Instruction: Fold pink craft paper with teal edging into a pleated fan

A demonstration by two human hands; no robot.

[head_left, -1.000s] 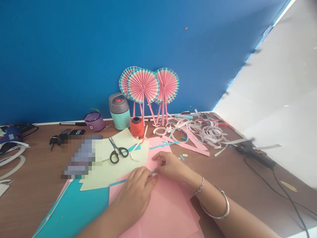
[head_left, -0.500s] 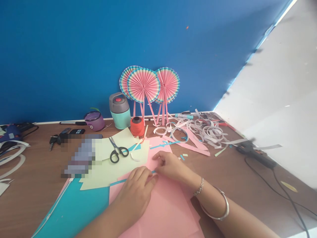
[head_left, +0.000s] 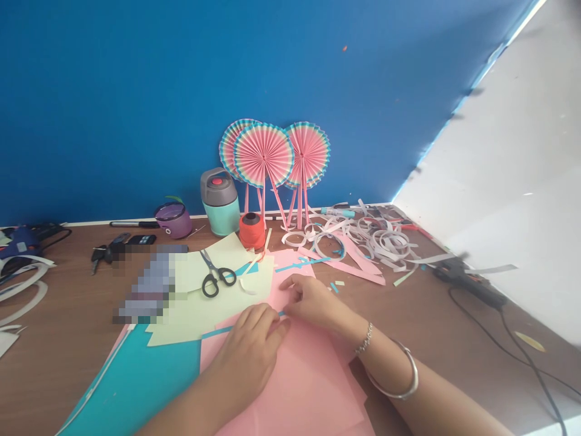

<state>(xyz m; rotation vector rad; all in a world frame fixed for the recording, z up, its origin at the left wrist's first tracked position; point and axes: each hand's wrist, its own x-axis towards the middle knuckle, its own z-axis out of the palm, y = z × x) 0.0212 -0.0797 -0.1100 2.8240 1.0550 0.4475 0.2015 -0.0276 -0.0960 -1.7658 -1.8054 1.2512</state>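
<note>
Left hand [head_left: 252,340] and right hand [head_left: 314,301] touch one blue strip [head_left: 216,332]; either grip's closure I can't tell.

One head-worn view over a brown wooden desk [head_left: 431,333].
It looks from head level, forward and tilted down, facing the flat blue wall [head_left: 149,91], a pale white wall [head_left: 535,139] slanting in at right; the bare left hand [head_left: 256,339] and braceleted right hand [head_left: 313,300] lie near, the round pleated pink paper fans [head_left: 264,155] farther off.
</note>
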